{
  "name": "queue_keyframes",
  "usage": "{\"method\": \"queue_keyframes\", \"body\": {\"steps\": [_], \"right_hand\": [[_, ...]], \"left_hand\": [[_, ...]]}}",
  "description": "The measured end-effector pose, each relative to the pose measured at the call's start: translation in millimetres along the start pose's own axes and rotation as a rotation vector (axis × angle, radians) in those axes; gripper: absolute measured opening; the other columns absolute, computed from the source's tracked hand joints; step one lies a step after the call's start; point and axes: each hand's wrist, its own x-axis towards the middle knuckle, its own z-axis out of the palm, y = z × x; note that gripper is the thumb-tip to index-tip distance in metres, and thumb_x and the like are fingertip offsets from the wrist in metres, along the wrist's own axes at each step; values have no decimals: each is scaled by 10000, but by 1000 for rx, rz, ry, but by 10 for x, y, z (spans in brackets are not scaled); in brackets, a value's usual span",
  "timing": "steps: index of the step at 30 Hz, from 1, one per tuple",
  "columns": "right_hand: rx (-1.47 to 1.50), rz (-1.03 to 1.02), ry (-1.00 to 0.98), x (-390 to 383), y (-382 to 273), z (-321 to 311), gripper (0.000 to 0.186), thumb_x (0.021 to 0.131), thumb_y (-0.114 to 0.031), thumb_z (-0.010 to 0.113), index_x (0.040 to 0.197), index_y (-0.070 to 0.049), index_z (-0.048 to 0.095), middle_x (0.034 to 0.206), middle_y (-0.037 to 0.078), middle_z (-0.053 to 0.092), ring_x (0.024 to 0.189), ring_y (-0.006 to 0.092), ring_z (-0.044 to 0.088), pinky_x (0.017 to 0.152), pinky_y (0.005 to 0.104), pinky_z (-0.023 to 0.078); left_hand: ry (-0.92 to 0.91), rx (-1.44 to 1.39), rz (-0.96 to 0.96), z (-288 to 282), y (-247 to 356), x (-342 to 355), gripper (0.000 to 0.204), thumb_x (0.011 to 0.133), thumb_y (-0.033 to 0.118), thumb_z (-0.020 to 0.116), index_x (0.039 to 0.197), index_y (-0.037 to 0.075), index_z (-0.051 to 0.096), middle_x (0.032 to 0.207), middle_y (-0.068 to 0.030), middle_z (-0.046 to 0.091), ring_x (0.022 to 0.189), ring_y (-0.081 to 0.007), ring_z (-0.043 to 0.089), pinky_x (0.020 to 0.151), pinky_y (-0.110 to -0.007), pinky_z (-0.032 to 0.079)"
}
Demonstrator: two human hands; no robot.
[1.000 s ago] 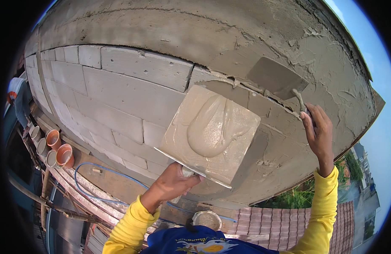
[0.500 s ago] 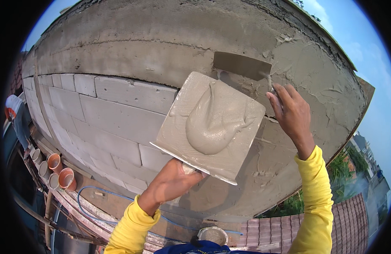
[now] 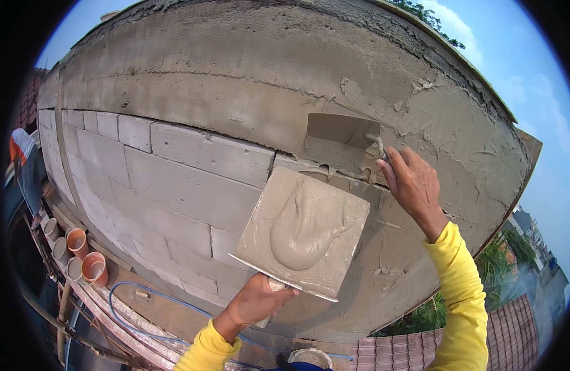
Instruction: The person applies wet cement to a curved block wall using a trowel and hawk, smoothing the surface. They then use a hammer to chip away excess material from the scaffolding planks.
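Head view, right hand (image 3: 414, 185) gripping trowel (image 3: 340, 139), blade lengthwise leftward, flat against plastered wall (image 3: 235, 74)

Wet, glossy mortar (image 3: 303, 232) on a smeared board (image 3: 260, 238); rough matt plaster (image 3: 445, 130).

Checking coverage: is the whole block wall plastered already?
No. Bare grey blocks show at left; wet plaster covers only the top and right, where the right hand presses the trowel.

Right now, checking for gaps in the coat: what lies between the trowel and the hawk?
In the head view, only a short strip of wet plastered wall separates the trowel from the hawk.
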Motion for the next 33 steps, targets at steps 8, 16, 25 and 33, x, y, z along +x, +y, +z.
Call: {"method": "queue_keyframes", "body": {"steps": [8,16,25,33], "right_hand": [[201,348,74,990,689,-172,425,1078,-453,642,1154,-50,752,937,233,749,822,463,719,698,516,543],[373,559,-52,46,1341,-206,460,1096,-429,624,1208,1,744,840,224,712,767,319,701,740,422,535],[458,197,-140,-930,573,-727,298,974,-240,801,1169,-21,746,914,125,688,743,267,648,668,357,505],[256,-1,101,-907,364,-613,311,923,-256,834,1153,-66,749,868,82,650,726,266,641,638,395,512]], "left_hand": [[-22,-27,-10,31,49,99,158,1014,101,743,1131,-4,723,826,-10,663,636,-88,571,563,-265,482],[-3,78,-5,135,295,147,173,1017,105,738,1142,-10,705,850,-32,673,631,-108,562,556,-278,471],[45,187,26,340,412,260,248,1006,178,755,1172,1,701,886,-22,679,627,-88,551,530,-272,445],[24,460,513,632,453,452,412,994,159,752,1343,-44,669,1178,-93,753,1023,-191,681,921,-329,551]]}}
